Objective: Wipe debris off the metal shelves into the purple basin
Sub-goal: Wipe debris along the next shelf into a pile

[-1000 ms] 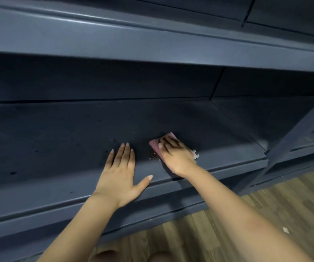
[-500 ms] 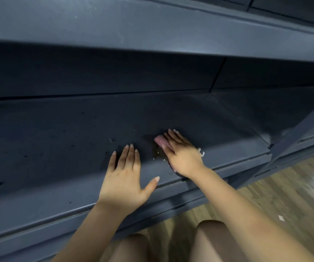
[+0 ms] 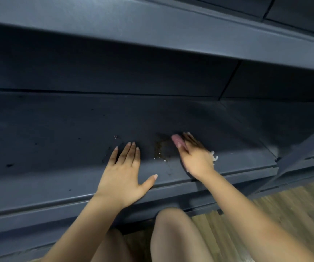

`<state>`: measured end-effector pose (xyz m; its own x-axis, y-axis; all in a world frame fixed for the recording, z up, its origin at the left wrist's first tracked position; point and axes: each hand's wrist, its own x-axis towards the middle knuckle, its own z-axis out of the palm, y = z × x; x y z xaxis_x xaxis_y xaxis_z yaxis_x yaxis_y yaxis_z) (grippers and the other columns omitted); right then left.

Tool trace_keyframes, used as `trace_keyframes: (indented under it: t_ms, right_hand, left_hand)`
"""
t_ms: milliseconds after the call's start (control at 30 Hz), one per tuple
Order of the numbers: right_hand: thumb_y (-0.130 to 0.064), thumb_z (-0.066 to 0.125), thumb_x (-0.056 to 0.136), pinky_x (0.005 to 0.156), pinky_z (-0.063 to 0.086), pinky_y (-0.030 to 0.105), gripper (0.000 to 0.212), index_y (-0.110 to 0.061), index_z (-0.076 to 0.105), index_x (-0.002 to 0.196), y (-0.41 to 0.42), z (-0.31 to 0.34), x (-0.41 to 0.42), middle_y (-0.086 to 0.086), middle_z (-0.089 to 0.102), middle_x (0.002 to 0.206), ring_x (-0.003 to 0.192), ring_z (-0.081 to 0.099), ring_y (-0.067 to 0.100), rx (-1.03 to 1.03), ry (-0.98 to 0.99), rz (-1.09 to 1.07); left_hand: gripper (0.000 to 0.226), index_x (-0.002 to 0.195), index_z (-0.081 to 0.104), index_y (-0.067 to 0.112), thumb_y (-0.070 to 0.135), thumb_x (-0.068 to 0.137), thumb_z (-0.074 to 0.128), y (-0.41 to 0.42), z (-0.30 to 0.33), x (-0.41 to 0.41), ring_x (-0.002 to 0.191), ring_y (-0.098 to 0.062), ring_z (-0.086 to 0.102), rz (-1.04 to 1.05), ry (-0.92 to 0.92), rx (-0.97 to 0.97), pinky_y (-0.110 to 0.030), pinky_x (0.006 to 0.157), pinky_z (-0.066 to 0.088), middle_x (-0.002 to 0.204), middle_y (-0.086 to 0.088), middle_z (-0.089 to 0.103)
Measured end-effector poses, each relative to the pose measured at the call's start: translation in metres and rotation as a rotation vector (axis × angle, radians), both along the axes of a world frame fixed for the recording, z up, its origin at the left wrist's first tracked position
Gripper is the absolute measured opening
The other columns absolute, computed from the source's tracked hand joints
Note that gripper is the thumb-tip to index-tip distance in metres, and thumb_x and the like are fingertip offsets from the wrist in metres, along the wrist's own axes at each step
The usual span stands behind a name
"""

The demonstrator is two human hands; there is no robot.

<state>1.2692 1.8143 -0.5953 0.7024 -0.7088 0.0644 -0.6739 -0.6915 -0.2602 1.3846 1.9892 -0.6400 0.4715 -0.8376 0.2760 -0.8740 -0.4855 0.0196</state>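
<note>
Dark blue metal shelf [image 3: 58, 129] fills my view, with wood flooring [image 3: 265, 208] at lower right. My left hand [image 3: 123, 173] lies flat on the shelf, fingers straight and together, thumb spread toward the front lip. My right hand [image 3: 195, 156] presses down on a pink cloth [image 3: 176, 139], its fingers blurred, so I cannot tell how far they curl. Between the hands lie brownish crumbs [image 3: 160, 150]; a white clump [image 3: 214, 156] sits just right of the right hand. I cannot see the purple basin.
</note>
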Motion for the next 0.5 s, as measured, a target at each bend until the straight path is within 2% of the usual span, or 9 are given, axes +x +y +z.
trace_keyframes:
  t_ms: [133, 200, 233, 267, 300, 333, 367, 400, 500]
  right_hand:
    - [-0.04, 0.023, 0.102, 0.11, 0.011, 0.017, 0.045, -0.032, 0.028, 0.147, 0.026, -0.001, 0.038, -0.009, 0.021, 0.156, 0.144, 0.015, 0.007, 0.057, -0.022, 0.169]
    - [-0.042, 0.022, 0.102, 0.11, 0.018, 0.023, 0.048, -0.03, 0.029, 0.147, 0.032, 0.0, 0.049, -0.009, 0.027, 0.154, 0.142, 0.023, 0.01, 0.139, -0.045, 0.158]
    - [-0.043, 0.024, 0.101, 0.107, 0.026, 0.025, 0.047, -0.03, 0.033, 0.146, 0.031, 0.002, 0.049, -0.01, 0.039, 0.147, 0.137, 0.033, 0.013, 0.227, -0.102, 0.124]
    - [-0.044, 0.025, 0.101, 0.1, 0.033, 0.026, 0.045, -0.031, 0.039, 0.142, 0.028, 0.004, 0.046, -0.01, 0.054, 0.131, 0.127, 0.045, 0.015, 0.343, -0.175, 0.073]
    - [-0.045, 0.027, 0.1, 0.092, 0.038, 0.026, 0.042, -0.034, 0.045, 0.137, 0.023, 0.007, 0.04, -0.013, 0.061, 0.11, 0.113, 0.055, 0.015, 0.43, -0.258, 0.013]
    - [-0.046, 0.029, 0.1, 0.088, 0.042, 0.027, 0.039, -0.036, 0.05, 0.132, 0.013, 0.01, 0.033, -0.011, 0.065, 0.099, 0.101, 0.06, 0.017, 0.455, -0.324, -0.04]
    - [-0.046, 0.03, 0.099, 0.087, 0.045, 0.029, 0.039, -0.035, 0.052, 0.129, 0.0, 0.013, 0.025, -0.004, 0.067, 0.102, 0.097, 0.062, 0.021, 0.43, -0.356, -0.078]
    - [-0.045, 0.029, 0.1, 0.088, 0.047, 0.032, 0.039, -0.034, 0.051, 0.13, -0.017, 0.015, 0.015, 0.002, 0.066, 0.112, 0.099, 0.063, 0.024, 0.382, -0.352, -0.112]
    - [-0.047, 0.022, 0.101, 0.103, 0.039, 0.039, 0.047, -0.028, 0.042, 0.139, -0.057, 0.018, -0.013, 0.004, 0.049, 0.139, 0.122, 0.051, 0.029, 0.227, -0.176, -0.223]
  left_hand:
    - [0.083, 0.119, 0.062, -0.006, 0.064, 0.084, 0.033, -0.001, -0.001, 0.001, 0.118, -0.031, 0.058, -0.001, -0.042, 0.01, -0.042, 0.103, 0.024, 0.124, -0.02, 0.062]
    - [0.083, 0.12, 0.062, -0.005, 0.063, 0.085, 0.032, -0.001, 0.0, 0.001, 0.119, -0.031, 0.058, -0.001, -0.049, 0.02, -0.042, 0.103, 0.024, 0.125, -0.02, 0.061]
    - [0.083, 0.121, 0.062, -0.005, 0.064, 0.085, 0.032, 0.0, 0.001, 0.0, 0.12, -0.031, 0.057, -0.001, -0.044, 0.03, -0.041, 0.104, 0.023, 0.126, -0.02, 0.061]
    - [0.083, 0.122, 0.061, -0.005, 0.064, 0.085, 0.031, 0.0, 0.001, 0.0, 0.121, -0.03, 0.056, 0.0, -0.038, 0.038, -0.041, 0.104, 0.023, 0.127, -0.019, 0.06]
    - [0.083, 0.122, 0.061, -0.005, 0.064, 0.086, 0.031, 0.0, 0.001, 0.0, 0.121, -0.03, 0.056, 0.004, -0.034, 0.041, -0.041, 0.105, 0.023, 0.128, -0.019, 0.06]
    - [0.083, 0.122, 0.061, -0.005, 0.064, 0.086, 0.03, 0.001, 0.001, 0.0, 0.121, -0.029, 0.056, 0.008, -0.034, 0.039, -0.041, 0.105, 0.023, 0.128, -0.019, 0.06]
    - [0.083, 0.121, 0.062, -0.004, 0.064, 0.086, 0.03, 0.0, 0.001, 0.0, 0.121, -0.029, 0.056, 0.011, -0.041, 0.035, -0.04, 0.105, 0.023, 0.128, -0.018, 0.06]
    - [0.083, 0.121, 0.062, -0.004, 0.064, 0.086, 0.03, 0.0, 0.001, 0.0, 0.121, -0.029, 0.057, 0.015, -0.048, 0.032, -0.04, 0.105, 0.023, 0.127, -0.018, 0.06]
    - [0.083, 0.121, 0.062, -0.004, 0.064, 0.086, 0.03, 0.0, -0.001, 0.001, 0.12, -0.029, 0.057, 0.015, -0.062, 0.024, -0.04, 0.104, 0.023, 0.127, -0.018, 0.06]
